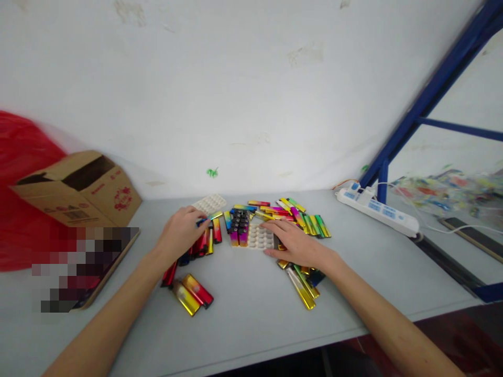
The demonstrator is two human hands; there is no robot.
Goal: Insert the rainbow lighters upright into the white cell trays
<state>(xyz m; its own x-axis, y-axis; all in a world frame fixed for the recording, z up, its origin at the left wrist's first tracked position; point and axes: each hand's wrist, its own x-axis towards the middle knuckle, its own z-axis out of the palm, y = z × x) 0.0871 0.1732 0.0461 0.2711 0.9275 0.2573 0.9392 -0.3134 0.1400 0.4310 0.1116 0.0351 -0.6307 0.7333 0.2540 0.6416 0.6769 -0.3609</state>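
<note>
My left hand [181, 233] pinches a shiny yellow and blue lighter [215, 215] between thumb and fingers, above a loose group of red and yellow lighters [202, 243]. In the middle lies a white tray [261, 239] with rows of pockets. Several lighters with black tops and purple bodies [239, 237] stand upright in its left part. My right hand [294, 242] reaches over the tray's right edge, thumb and fingers apart, with gold lighters partly hidden beneath it. More gold lighters [302, 288] lie just in front of that hand.
Another white tray [211, 203] lies behind my left hand. Colourful lighters [291, 212] are scattered at the back right. A cardboard box [78, 183] and red plastic bag [23, 157] stand left. At right are a white power strip [377, 209] and blue metal frame [422, 107].
</note>
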